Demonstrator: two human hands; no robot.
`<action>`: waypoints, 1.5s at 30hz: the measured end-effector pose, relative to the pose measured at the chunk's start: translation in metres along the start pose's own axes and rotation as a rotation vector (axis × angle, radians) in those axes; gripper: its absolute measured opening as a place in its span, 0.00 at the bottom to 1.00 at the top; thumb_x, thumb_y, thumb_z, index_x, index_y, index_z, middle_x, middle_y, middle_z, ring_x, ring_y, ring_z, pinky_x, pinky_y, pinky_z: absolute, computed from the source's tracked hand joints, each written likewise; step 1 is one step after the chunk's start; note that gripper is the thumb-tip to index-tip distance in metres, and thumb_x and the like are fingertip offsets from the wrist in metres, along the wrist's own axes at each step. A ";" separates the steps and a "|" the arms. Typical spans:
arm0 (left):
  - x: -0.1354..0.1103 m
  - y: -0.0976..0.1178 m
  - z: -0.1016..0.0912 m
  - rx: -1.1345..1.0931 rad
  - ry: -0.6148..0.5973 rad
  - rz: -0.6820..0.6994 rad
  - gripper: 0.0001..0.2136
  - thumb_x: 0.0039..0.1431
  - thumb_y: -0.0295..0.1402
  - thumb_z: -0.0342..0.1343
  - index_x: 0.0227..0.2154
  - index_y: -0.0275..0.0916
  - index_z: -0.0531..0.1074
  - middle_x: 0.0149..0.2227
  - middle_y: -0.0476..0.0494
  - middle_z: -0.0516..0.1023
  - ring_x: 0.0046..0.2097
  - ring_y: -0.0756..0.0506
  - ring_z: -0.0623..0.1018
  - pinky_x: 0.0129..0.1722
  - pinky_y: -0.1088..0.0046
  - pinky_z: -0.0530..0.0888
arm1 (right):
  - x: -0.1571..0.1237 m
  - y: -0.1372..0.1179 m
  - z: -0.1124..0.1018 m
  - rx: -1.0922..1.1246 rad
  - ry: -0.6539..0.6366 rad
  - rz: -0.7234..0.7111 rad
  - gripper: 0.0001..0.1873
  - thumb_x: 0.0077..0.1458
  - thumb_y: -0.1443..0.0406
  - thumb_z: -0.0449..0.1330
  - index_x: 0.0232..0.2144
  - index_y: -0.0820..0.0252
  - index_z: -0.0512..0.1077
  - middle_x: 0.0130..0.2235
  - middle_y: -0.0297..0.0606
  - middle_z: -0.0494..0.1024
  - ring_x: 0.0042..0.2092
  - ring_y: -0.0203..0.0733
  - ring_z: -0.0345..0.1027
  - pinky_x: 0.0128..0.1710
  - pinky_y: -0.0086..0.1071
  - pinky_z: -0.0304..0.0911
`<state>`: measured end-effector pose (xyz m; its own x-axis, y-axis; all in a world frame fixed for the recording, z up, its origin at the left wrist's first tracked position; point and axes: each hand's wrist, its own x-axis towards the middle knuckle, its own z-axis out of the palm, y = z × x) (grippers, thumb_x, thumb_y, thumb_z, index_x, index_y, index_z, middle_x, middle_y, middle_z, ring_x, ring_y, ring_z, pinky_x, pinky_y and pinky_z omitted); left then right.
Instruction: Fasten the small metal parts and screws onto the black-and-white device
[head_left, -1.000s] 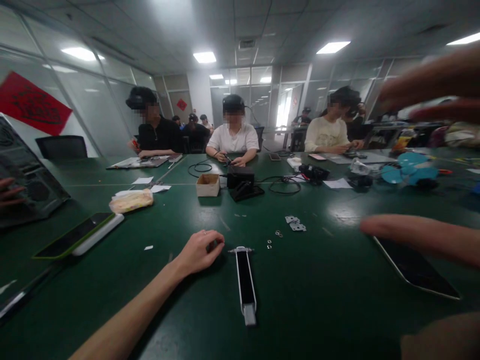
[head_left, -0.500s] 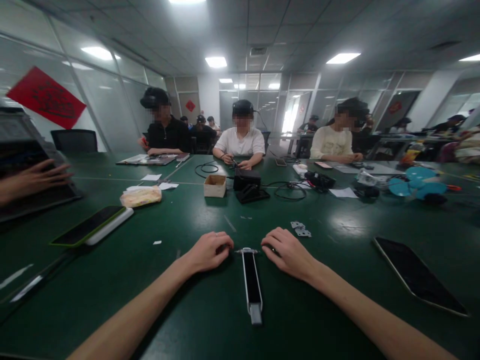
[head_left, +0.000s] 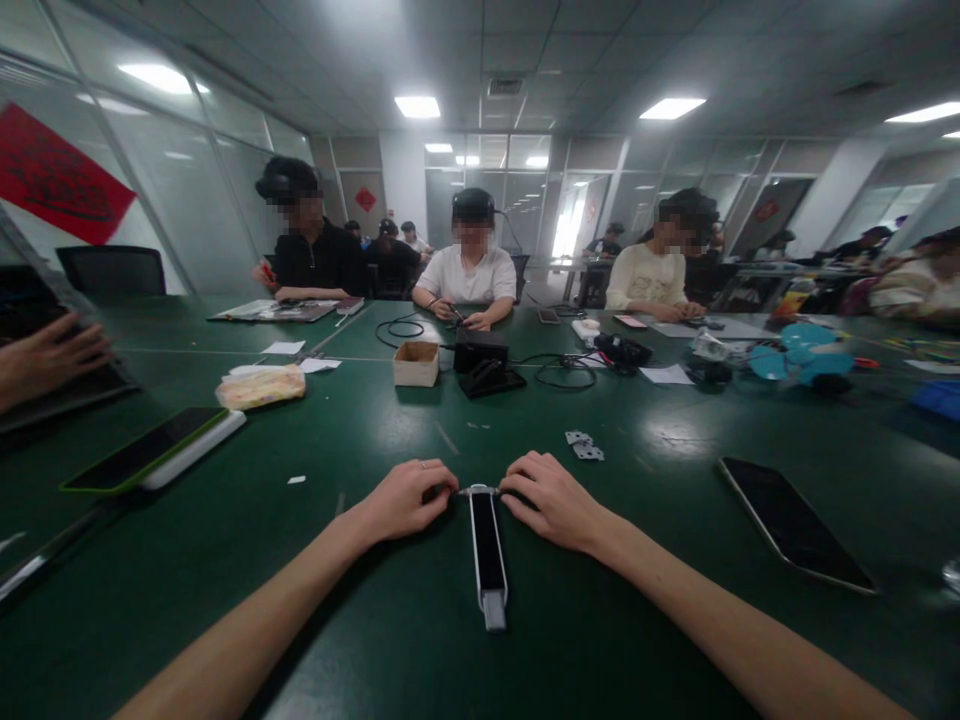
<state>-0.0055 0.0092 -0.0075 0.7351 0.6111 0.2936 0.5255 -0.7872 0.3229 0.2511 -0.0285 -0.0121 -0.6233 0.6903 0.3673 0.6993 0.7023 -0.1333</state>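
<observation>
A narrow white-edged device with a black face lies on the green table in front of me. It has a grey tab at its near end and a thin crossbar at its far end. My left hand, wearing a ring, has curled fingers at the bar's left end. At the right end, the fingertips of my right hand are bent against the bar. Both wrists rest low over the tabletop. The exact contact is partly hidden by the fingers.
Small grey metal plates lie beyond my right hand. A dark phone is at right, a green-edged phone at left. Further off are a small box, a black stand and cables. Several people sit around; someone's hand is at far left.
Both hands have drawn inward, narrowing the gaps at the crossbar until the fingertips meet its ends. The view has turned slightly right, and the device stays lying on the table.
</observation>
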 end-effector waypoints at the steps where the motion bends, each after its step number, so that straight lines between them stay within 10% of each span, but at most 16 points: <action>1: 0.000 0.001 0.000 -0.009 0.001 -0.003 0.09 0.59 0.25 0.49 0.36 0.38 0.74 0.35 0.46 0.77 0.36 0.48 0.76 0.38 0.74 0.71 | 0.000 0.000 0.000 0.004 0.001 0.003 0.10 0.63 0.65 0.54 0.40 0.62 0.74 0.41 0.43 0.75 0.42 0.42 0.65 0.41 0.38 0.60; 45: 0.006 0.008 0.002 -0.121 -0.004 -0.135 0.07 0.58 0.35 0.57 0.38 0.39 0.74 0.27 0.52 0.73 0.28 0.51 0.71 0.27 0.78 0.65 | 0.000 0.002 0.002 0.061 0.043 0.018 0.10 0.63 0.66 0.54 0.37 0.62 0.75 0.39 0.42 0.76 0.41 0.42 0.65 0.40 0.37 0.60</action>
<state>0.0031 0.0065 -0.0048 0.6634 0.7099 0.2365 0.5642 -0.6822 0.4650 0.2516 -0.0271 -0.0137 -0.5943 0.6955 0.4039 0.6866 0.7003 -0.1955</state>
